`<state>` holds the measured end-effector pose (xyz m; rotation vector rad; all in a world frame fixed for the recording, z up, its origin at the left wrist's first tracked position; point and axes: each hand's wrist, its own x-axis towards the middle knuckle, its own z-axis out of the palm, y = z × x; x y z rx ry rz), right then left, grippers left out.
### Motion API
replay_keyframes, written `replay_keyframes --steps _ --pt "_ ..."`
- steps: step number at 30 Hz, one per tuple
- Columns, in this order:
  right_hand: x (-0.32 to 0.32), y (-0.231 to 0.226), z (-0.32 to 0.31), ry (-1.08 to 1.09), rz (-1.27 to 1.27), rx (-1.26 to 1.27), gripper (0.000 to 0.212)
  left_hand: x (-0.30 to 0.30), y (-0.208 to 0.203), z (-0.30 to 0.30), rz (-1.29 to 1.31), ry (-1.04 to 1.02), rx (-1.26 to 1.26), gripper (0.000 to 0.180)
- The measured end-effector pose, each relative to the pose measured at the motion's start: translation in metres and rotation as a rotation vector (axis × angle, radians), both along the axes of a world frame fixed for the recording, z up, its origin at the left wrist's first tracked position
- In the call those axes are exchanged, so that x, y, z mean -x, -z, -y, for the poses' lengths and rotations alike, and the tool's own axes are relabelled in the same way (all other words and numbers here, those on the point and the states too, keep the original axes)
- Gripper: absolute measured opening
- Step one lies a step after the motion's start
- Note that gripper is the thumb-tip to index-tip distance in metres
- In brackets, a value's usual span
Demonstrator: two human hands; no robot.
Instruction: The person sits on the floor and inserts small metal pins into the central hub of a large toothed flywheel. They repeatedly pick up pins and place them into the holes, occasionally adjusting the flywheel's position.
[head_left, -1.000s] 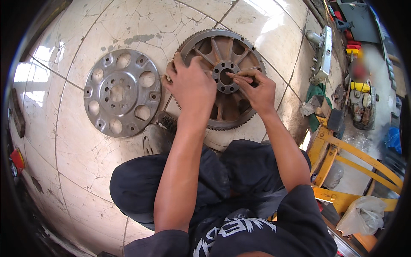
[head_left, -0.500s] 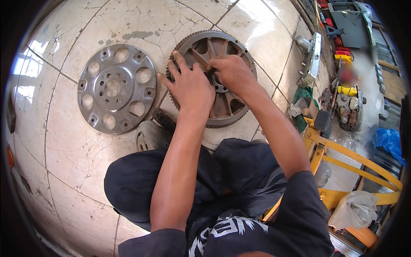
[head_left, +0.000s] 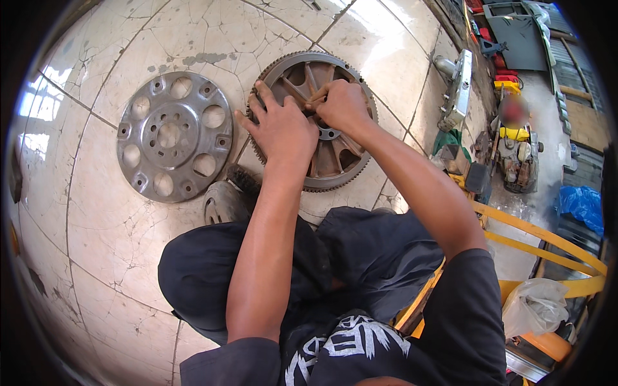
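Observation:
A toothed flywheel (head_left: 331,170) with rust-brown spokes lies flat on the tiled floor in front of me. My left hand (head_left: 285,128) rests across its left part, fingers spread toward the toothed rim. Over the spokes near the hub, my right hand (head_left: 344,108) is closed with fingers pinched together. Whatever sits between those fingers is hidden. To the left lies a grey metal disc (head_left: 152,164) with large round holes around a central hub. A dark, rough-looking object (head_left: 243,180) is by my shoe, partly hidden by my left forearm.
My shoe (head_left: 223,204) stands close below the two discs. At the right are a silver metal part (head_left: 458,90), a yellow metal frame (head_left: 547,228), a clear plastic bag (head_left: 534,307) and a blue plastic bag (head_left: 581,207). Farther back stands a person beside machinery, blurred.
My right hand has shifted slightly on the flywheel, and its elbow has swung outward to the right. My left hand stays spread on the flywheel. The view has shifted slightly.

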<state>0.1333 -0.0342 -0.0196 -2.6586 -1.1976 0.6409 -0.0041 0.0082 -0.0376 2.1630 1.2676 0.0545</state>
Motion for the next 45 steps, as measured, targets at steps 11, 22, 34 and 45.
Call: replay_keyframes --steps 11,22,34,45 --pt "-0.011 -0.013 -0.011 -0.896 0.291 0.350 0.023 0.005 -0.003 -0.008 -0.017 -0.028 0.045 0.052" --pt "-0.018 -0.004 -0.009 -0.723 0.134 0.344 0.027 -0.003 -0.015 -0.018 0.329 -0.427 0.177 0.056" --pt "-0.009 -0.004 -0.022 -0.092 -0.189 0.528 0.036 -0.001 -0.032 -0.023 0.309 -0.443 0.329 0.061" --pt "-0.011 -0.015 -0.038 -0.875 0.232 0.572 0.020 0.000 -0.027 -0.026 0.362 -0.479 0.298 0.063"
